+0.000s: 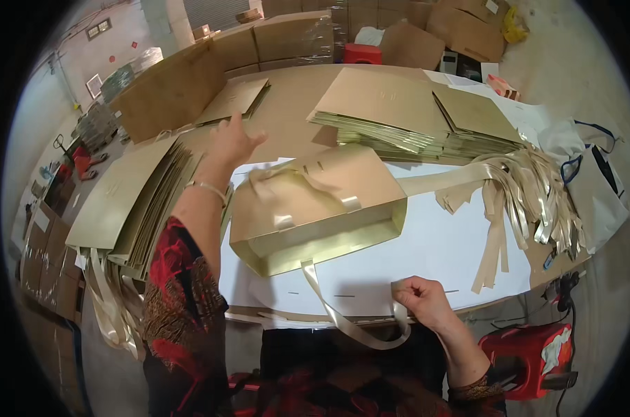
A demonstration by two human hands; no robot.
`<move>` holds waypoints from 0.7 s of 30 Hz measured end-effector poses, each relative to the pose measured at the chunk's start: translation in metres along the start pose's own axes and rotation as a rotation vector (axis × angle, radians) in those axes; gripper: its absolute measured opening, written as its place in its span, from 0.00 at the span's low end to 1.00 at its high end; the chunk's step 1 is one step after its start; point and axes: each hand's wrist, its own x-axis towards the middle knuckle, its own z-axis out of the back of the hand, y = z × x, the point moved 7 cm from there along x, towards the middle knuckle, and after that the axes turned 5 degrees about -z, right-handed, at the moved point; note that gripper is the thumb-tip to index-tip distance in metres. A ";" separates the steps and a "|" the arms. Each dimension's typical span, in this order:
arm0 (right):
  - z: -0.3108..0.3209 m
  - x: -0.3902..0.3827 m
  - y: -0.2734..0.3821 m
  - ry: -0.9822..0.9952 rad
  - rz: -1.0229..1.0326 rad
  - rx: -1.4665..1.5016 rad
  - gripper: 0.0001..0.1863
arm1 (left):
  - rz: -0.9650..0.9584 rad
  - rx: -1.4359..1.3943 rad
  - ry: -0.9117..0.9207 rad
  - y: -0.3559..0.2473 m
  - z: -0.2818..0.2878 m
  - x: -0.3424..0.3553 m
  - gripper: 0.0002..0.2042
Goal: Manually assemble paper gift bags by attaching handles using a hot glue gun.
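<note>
A gold paper gift bag (329, 182) lies on its side, opened out, with its mouth turned toward me. One satin ribbon lies across its upper panel. Another pale gold ribbon (344, 321) hangs from the near edge of the mouth and loops down past the table edge. My right hand (423, 301) is closed in a pinch on the free end of that ribbon, at the table's front. Beyond the bag's left side, my left hand (233, 142) is stretched out with fingers apart, above the table and holding nothing. Its forearm passes along the bag's left edge.
Flat gold bags (391, 104) are stacked at the back right. More bags (127, 191) lean at the left, ribbons dangling. A heap of loose ribbons (530, 194) lies at the right. White paper (440, 260) is under the bag. A cardboard box (166, 90) stands behind; a red stool (530, 354) is lower right.
</note>
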 end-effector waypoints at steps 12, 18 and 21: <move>-0.019 0.026 0.006 -0.069 -0.143 -0.094 0.11 | -0.844 -0.211 0.199 -0.136 -0.075 -0.243 0.12; -0.029 0.042 0.012 -0.050 -0.204 -0.169 0.12 | -0.695 -0.106 0.191 -0.157 -0.146 -0.185 0.21; -0.032 0.051 0.002 -0.076 -0.238 -0.009 0.12 | -0.587 -0.237 0.305 -0.156 -0.156 -0.170 0.25</move>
